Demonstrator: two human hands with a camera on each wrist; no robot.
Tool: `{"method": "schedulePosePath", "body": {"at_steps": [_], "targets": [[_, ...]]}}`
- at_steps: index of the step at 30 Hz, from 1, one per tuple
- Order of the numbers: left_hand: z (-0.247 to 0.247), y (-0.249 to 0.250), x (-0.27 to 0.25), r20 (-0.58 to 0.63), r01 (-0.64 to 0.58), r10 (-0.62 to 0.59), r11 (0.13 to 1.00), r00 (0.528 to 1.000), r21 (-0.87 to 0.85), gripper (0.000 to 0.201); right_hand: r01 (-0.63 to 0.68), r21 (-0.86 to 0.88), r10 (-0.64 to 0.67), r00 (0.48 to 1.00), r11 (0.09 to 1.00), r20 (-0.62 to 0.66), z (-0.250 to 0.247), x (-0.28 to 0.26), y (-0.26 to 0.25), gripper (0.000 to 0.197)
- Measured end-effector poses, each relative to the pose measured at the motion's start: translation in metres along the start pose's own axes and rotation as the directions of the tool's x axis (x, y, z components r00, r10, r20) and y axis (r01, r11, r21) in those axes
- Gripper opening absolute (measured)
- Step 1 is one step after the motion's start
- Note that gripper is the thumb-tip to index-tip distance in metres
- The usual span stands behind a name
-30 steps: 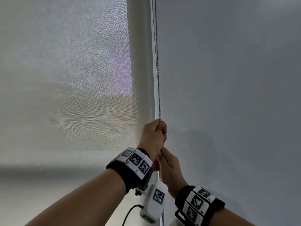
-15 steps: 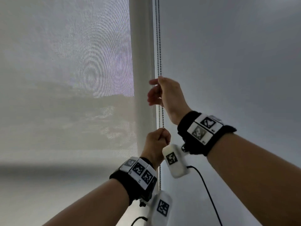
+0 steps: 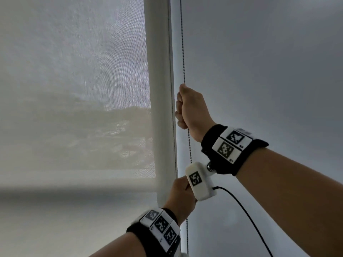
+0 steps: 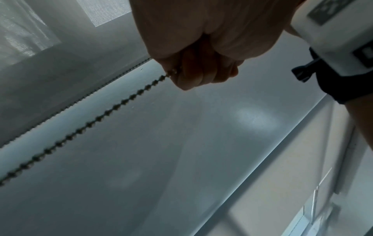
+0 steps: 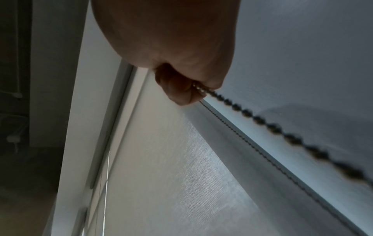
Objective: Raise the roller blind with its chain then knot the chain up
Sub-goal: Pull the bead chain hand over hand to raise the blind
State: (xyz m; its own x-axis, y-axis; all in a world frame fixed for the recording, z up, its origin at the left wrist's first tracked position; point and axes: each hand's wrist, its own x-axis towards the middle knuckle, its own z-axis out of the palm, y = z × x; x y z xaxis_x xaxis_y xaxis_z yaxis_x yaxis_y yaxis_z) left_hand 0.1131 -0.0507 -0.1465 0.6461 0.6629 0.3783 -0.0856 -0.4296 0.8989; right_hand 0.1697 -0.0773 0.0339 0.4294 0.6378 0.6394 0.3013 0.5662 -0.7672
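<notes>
Up at the centre of the head view, the right forearm reaches in from 4 o'clock, and the right hand (image 3: 193, 110) sits closed in a fist round the bead chain (image 3: 183, 52), knuckles toward the blind. Below it, toward 6 o'clock, the left forearm rises from the bottom edge, and the left hand (image 3: 181, 195) is likewise curled tight on the same chain, partly hidden behind the white camera housing (image 3: 201, 180) on the right wrist. Both wrists wear black bands with printed markers.

From the left wrist view, the fingers (image 4: 201, 73) pinch the chain (image 4: 101, 118), which runs off taut toward 8 o'clock. From the right wrist view, the chain (image 5: 282, 132) leaves the closed hand (image 5: 181, 63) toward 4 o'clock.

Hanging to the left of the chain, the roller blind (image 3: 74, 89) is a pale, translucent woven fabric; its bottom bar (image 3: 74, 184) lies toward 8 o'clock. The chain hangs between the blind's edge and the grey wall (image 3: 269, 62).
</notes>
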Motion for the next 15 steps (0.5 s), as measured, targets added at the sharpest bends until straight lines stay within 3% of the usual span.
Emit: {"method": "schedulePosePath", "body": {"at_steps": [5,7,15], "targets": [[-0.003,0.004,0.003,0.086,0.078,-0.062,0.976,0.994,-0.202,0.010,-0.005,0.091,0.007,1.000,0.996,-0.021,-0.004,-0.014,-0.004,0.044],[-0.008,0.011,0.009,0.097,0.093,-0.065,0.943,0.993,-0.318,0.014,0.006,0.098,-0.004,1.000,0.995,-0.024,-0.004,-0.017,-0.005,0.044],[-0.046,0.090,0.038,-0.030,-0.164,0.162,0.955,0.986,-0.246,0.029,0.059,0.056,-0.056,0.997,0.997,-0.057,-0.006,-0.028,0.017,0.043]]}}
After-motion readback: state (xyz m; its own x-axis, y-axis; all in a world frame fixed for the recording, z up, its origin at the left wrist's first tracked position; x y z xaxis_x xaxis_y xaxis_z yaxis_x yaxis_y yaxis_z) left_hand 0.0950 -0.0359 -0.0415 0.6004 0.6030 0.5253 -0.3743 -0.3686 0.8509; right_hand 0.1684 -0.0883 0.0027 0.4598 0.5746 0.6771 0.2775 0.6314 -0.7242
